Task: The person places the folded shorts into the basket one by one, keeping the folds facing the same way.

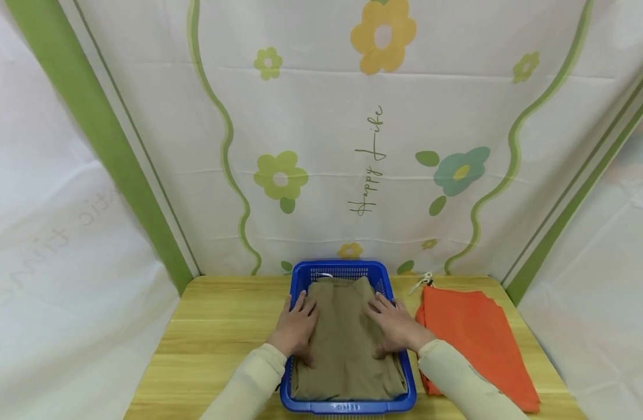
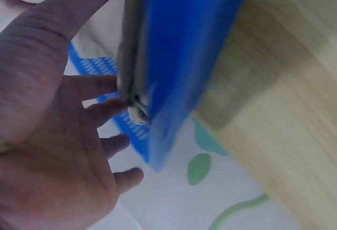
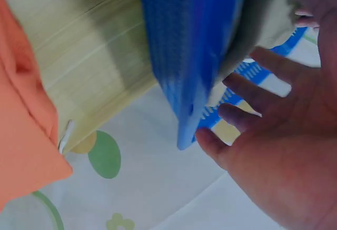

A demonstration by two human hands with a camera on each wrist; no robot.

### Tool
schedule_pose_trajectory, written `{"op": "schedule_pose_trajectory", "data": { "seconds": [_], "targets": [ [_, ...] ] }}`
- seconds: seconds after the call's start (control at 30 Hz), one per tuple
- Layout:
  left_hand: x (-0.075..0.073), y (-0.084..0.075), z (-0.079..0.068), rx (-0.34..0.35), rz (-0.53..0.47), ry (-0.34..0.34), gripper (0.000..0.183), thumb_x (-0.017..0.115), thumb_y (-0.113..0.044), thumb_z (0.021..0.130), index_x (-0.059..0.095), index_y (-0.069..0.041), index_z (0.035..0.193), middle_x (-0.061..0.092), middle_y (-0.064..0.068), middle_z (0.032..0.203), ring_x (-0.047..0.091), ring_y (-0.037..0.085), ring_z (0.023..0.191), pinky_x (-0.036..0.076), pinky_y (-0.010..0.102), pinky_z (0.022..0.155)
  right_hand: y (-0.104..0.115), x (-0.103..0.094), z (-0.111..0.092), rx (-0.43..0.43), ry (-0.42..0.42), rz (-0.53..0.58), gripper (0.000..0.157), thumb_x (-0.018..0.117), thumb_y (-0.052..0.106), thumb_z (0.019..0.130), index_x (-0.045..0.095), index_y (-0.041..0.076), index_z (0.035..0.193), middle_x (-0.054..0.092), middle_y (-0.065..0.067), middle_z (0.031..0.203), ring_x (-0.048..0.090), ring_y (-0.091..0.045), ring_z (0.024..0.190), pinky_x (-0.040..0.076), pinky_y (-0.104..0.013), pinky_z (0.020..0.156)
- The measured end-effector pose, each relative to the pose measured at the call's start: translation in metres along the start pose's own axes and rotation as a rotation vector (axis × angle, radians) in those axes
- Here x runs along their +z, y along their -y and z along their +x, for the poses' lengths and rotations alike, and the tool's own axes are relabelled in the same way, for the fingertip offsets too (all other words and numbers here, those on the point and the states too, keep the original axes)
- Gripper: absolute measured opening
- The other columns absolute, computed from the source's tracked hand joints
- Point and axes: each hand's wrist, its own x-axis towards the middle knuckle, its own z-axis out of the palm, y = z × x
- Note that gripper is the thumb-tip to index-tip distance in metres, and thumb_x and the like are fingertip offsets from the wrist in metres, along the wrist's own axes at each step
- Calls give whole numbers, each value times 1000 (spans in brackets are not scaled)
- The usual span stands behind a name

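A folded olive-brown garment [image 1: 344, 338] lies inside a blue plastic basket [image 1: 347, 406] with perforated walls. My left hand [image 1: 295, 328] rests along the garment's left edge, its fingers spread near the basket's left rim. On the opposite side my right hand [image 1: 397, 326] touches the garment's right edge, fingers likewise spread. The left wrist view shows the left hand's fingers [image 2: 100, 111] extended beside the cloth and the basket wall [image 2: 176, 56]. In the right wrist view the right hand [image 3: 279, 119] has its fingers loosely extended at the cloth, close over the blue rim.
On the wooden table [image 1: 221, 326], right of the basket, lies a folded orange cloth [image 1: 473, 344] with a whitish cord [image 1: 423, 281] at its back corner. A white curtain [image 1: 321, 128] with printed flowers hangs right behind the table, and more fabric hangs at both sides.
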Motion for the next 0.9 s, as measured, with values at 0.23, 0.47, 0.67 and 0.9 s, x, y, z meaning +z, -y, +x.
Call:
{"op": "schedule_pose_trajectory", "data": {
  "seconds": [0.23, 0.47, 0.67, 0.9],
  "targets": [
    [10, 0, 3, -88, 168, 102, 136, 85, -81, 44, 45, -11, 153, 43, 7, 156, 25, 36, 151, 19, 60, 119, -4, 7, 0, 17, 121, -156, 116, 92, 58, 63, 41, 10, 155, 32, -18, 162, 18, -41, 152, 8, -71, 116],
    [20, -7, 7, -137, 271, 148, 134, 83, -84, 44, 47, -17, 153, 42, 3, 158, 19, 35, 153, 15, 61, 120, 2, 14, 1, 75, 150, -265, 116, 88, 67, 61, 46, 12, 153, 38, -14, 159, 20, -36, 152, 8, -69, 117],
    [22, -8, 10, -144, 254, 145, 132, 83, -83, 45, 47, -15, 153, 42, 4, 157, 18, 36, 153, 16, 61, 119, 3, 15, 2, 87, 140, -176, 112, 88, 66, 63, 46, 12, 152, 37, -15, 159, 19, -37, 152, 6, -70, 116],
    [11, -13, 15, -91, 13, -3, 99, 86, -64, 67, 57, -6, 142, 50, 14, 148, 32, 40, 147, 23, 63, 117, 5, 7, -8, 4, -18, 61, 80, 83, 47, 82, 54, 6, 144, 48, -19, 149, 30, -45, 145, 15, -79, 107]
  ]
}}
